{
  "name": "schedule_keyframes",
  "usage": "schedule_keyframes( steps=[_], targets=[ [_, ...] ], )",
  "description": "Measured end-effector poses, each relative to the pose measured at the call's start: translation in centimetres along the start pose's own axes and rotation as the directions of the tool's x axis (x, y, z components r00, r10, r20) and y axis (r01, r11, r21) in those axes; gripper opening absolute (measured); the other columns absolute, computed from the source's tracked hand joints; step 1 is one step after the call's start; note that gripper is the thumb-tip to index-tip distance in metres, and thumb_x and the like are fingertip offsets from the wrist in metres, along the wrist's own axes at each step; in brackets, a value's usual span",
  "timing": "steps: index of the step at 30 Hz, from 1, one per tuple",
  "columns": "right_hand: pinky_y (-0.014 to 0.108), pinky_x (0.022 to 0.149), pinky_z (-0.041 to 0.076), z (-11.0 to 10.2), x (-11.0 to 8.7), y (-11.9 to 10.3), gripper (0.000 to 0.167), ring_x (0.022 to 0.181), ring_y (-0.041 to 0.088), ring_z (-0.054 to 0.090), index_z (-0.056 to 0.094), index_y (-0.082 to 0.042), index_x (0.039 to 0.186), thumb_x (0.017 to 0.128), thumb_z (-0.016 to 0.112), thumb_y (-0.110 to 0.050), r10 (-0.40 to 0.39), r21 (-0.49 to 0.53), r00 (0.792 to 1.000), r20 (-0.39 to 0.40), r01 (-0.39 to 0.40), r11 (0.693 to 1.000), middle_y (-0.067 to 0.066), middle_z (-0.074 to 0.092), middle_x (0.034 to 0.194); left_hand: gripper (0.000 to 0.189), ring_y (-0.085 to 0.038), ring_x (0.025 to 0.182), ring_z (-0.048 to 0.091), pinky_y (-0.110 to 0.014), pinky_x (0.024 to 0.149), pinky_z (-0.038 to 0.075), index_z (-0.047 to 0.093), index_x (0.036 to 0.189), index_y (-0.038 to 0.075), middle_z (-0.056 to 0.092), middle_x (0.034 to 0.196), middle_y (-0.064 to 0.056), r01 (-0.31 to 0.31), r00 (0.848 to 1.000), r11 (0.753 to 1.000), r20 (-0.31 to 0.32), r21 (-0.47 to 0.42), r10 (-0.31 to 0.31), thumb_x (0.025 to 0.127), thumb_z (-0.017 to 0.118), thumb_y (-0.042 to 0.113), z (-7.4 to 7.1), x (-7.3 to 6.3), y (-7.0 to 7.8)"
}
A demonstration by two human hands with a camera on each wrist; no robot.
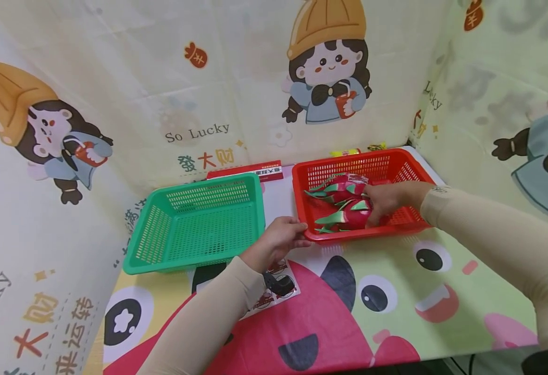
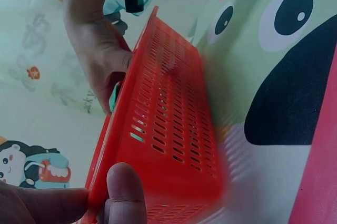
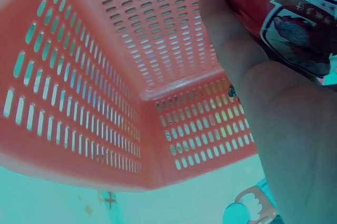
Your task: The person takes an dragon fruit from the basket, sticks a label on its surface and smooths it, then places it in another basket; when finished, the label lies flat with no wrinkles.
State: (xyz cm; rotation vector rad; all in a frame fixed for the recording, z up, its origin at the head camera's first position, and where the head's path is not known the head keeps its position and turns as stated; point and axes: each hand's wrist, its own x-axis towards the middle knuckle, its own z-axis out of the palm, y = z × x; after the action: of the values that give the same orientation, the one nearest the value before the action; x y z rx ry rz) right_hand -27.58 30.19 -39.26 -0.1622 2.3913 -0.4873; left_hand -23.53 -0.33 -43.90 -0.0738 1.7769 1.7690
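A red perforated plastic basket [image 1: 377,234] stands at the right of the table. My left hand [image 1: 281,239] pinches its near left corner, with thumb and finger on the rim [image 2: 113,145]. Inside the basket lie dragon fruits [image 1: 344,188], pink-red with green leafy tips pointing left. My right hand [image 1: 388,200] reaches in from the right and grips the nearer dragon fruit [image 1: 356,214] at its right end. In the right wrist view a finger [image 3: 237,50] lies along a dragon fruit [image 3: 310,23] that bears a printed label. The fingertips under the fruit are hidden.
A green perforated basket [image 1: 199,258] stands to the left. Behind the baskets lie a red-and-white box [image 1: 269,169] and a yellow packet [image 1: 346,152]. A printed sheet [image 1: 278,286] lies under my left wrist. Patterned cloth walls [image 1: 236,99] close off the back and sides.
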Motion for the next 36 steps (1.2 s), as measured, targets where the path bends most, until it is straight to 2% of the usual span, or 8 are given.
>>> schedule_keyframes(
  steps=[6, 12, 18, 26, 29, 32, 36],
  targets=[
    [0.050, 0.098, 0.057, -0.4, 0.0, -0.5, 0.113, 0.130, 0.043, 0.043, 0.025, 0.000, 0.152, 0.072, 0.094, -0.041, 0.010, -0.010, 0.999, 0.031, -0.009, 1.000, 0.024, 0.045, 0.142, 0.042, -0.019, 0.078, 0.069, -0.036, 0.083, 0.064, 0.055, 0.135, -0.011, 0.069, 0.095, -0.012, 0.008, 1.000, 1.000, -0.009, -0.009, -0.008, 0.105, 0.061, 0.016, -0.3, 0.1, 0.0],
    [0.047, 0.095, 0.060, -1.0, -0.3, -0.8, 0.102, 0.129, 0.040, 0.047, 0.029, 0.000, 0.149, 0.075, 0.093, -0.031, -0.011, 0.048, 0.999, 0.049, 0.008, 0.999, 0.022, 0.048, 0.140, 0.042, -0.020, 0.080, 0.070, -0.038, 0.087, 0.063, 0.055, 0.135, -0.010, 0.070, 0.097, -0.013, 0.008, 1.000, 1.000, -0.009, -0.011, -0.008, 0.104, 0.062, 0.018, -0.4, 0.1, 0.0],
    [0.046, 0.091, 0.060, -1.4, -0.6, -0.4, 0.092, 0.123, 0.038, 0.052, 0.040, 0.002, 0.142, 0.074, 0.092, -0.035, -0.057, 0.000, 0.997, -0.054, 0.057, 0.998, 0.022, 0.055, 0.134, 0.044, -0.021, 0.082, 0.070, -0.043, 0.096, 0.060, 0.055, 0.137, -0.009, 0.070, 0.099, -0.013, 0.013, 1.000, 1.000, -0.008, -0.017, -0.013, 0.104, 0.063, 0.019, -0.5, 0.2, 0.0],
    [0.043, 0.084, 0.061, -2.3, -2.0, -0.8, 0.075, 0.107, 0.030, 0.061, 0.048, 0.001, 0.134, 0.082, 0.086, -0.039, -0.109, -0.021, 0.981, -0.164, 0.106, 0.994, 0.018, 0.061, 0.123, 0.045, -0.021, 0.083, 0.071, -0.041, 0.092, 0.062, 0.055, 0.137, -0.010, 0.070, 0.098, -0.013, 0.001, 1.000, 1.000, -0.004, -0.027, -0.001, 0.104, 0.063, 0.019, -0.6, 0.4, -0.2],
    [0.046, 0.086, 0.062, -2.6, -2.4, -1.1, 0.071, 0.111, 0.030, 0.059, 0.049, -0.001, 0.135, 0.086, 0.083, -0.038, -0.125, 0.004, 0.973, -0.196, 0.128, 0.992, 0.017, 0.060, 0.125, 0.044, -0.020, 0.080, 0.070, -0.038, 0.087, 0.063, 0.055, 0.136, -0.011, 0.070, 0.094, -0.012, -0.008, 1.000, 1.000, -0.005, -0.031, 0.007, 0.104, 0.062, 0.018, -0.6, 0.5, -0.2],
    [0.044, 0.086, 0.061, -2.7, -2.8, -1.5, 0.066, 0.114, 0.030, 0.058, 0.050, -0.002, 0.135, 0.089, 0.081, -0.038, -0.159, 0.034, 0.956, -0.248, 0.173, 0.984, 0.015, 0.061, 0.125, 0.042, -0.020, 0.077, 0.070, -0.035, 0.082, 0.064, 0.055, 0.134, -0.012, 0.069, 0.091, -0.011, -0.014, 1.000, 0.999, -0.009, -0.032, 0.014, 0.104, 0.062, 0.017, -0.6, 0.6, -0.3],
    [0.041, 0.088, 0.061, -2.7, -3.4, -2.4, 0.054, 0.114, 0.031, 0.061, 0.054, -0.005, 0.132, 0.093, 0.077, -0.036, -0.208, 0.145, 0.927, -0.311, 0.263, 0.954, 0.012, 0.063, 0.126, 0.042, -0.020, 0.077, 0.070, -0.033, 0.078, 0.064, 0.056, 0.134, -0.012, 0.069, 0.089, -0.010, -0.013, 1.000, 0.999, -0.017, -0.031, 0.012, 0.104, 0.063, 0.018, -0.7, 0.8, -0.3]
  ],
)
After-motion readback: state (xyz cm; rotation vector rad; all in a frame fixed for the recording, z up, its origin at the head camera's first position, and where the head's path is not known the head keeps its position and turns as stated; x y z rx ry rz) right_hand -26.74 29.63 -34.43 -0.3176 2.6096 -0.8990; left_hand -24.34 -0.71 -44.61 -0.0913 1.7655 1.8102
